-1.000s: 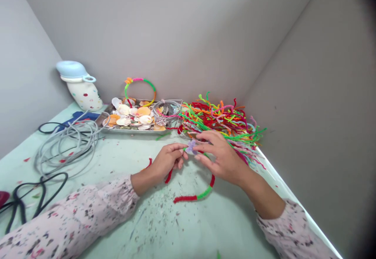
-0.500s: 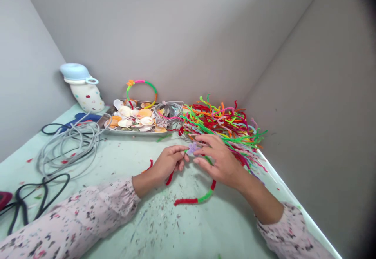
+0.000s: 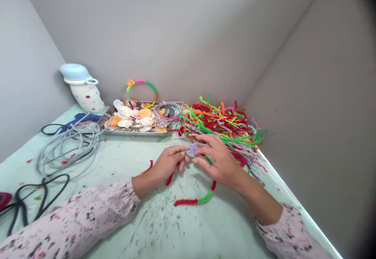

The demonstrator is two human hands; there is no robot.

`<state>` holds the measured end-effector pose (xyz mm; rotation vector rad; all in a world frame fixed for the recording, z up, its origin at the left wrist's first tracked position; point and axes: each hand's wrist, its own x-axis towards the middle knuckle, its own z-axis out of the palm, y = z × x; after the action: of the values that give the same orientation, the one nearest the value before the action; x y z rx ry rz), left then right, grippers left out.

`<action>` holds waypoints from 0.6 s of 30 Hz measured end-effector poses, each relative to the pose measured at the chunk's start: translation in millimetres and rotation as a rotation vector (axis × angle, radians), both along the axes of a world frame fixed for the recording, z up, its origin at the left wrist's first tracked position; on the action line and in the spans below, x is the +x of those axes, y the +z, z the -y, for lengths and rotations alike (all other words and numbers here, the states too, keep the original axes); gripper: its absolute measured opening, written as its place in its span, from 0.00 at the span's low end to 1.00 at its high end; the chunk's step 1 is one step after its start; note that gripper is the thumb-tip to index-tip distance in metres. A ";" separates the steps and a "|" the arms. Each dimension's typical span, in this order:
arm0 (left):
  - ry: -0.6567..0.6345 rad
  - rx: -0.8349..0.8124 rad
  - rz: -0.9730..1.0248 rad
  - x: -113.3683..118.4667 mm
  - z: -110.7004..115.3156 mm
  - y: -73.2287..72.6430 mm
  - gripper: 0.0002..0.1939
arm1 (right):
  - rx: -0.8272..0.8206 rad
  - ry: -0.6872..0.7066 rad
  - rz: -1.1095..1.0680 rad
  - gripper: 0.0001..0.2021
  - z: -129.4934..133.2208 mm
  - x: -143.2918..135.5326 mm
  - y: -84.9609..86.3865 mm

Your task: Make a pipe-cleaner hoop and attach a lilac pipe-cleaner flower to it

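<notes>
A small purple flower [image 3: 192, 149] of fuzzy pipe cleaner lies between my two hands. My left hand [image 3: 170, 163] pinches the green fuzzy stem at the flower's left side. At the flower's right edge is my right hand [image 3: 219, 159], its fingers apart and the fingertips near the petals. A red and green pipe cleaner strand [image 3: 205, 197] curves from beneath my right hand down onto the table. Short red ends [image 3: 169, 179] show below and behind my left hand.
A metal tray [image 3: 141, 133] of shells stands at the back, with a colourful fuzzy ring [image 3: 151, 84] upright on it. Pipe cleaners [image 3: 226, 122] are heaped behind my right hand. Grey cable [image 3: 67, 149], black cord [image 3: 45, 196] and a bottle [image 3: 86, 94] are leftward.
The fingertips of my right hand have shifted very slightly off the purple flower, which shows a little more. My left hand keeps its place.
</notes>
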<state>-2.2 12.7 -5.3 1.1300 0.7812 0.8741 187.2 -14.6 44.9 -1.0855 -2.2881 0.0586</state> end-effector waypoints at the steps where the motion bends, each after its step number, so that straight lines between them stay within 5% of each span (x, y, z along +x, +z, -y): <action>1: 0.000 0.001 -0.004 0.2 0.4 0.6 0.11 | 0.001 -0.002 -0.004 0.09 0.4 -1.2 -0.6; 5: 0.005 0.001 -0.020 0.8 1.2 3.5 0.10 | 0.014 -0.029 0.021 0.20 1.5 -5.9 -3.6; 9: -0.001 0.003 -0.017 0.8 0.2 4.5 0.11 | 0.005 -0.010 0.033 0.11 2.2 -7.6 -4.0; 13: 0.001 0.002 -0.024 0.7 -0.4 3.2 0.11 | 0.037 -0.023 0.017 0.15 2.6 -7.1 -3.3; 18: -0.003 0.012 -0.026 -0.1 -0.3 1.7 0.11 | 0.042 0.011 0.023 0.09 2.7 -5.7 -2.0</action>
<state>-2.3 13.0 -3.6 1.1553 0.7967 0.8645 181.5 -17.3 42.9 -1.0570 -2.3054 0.0021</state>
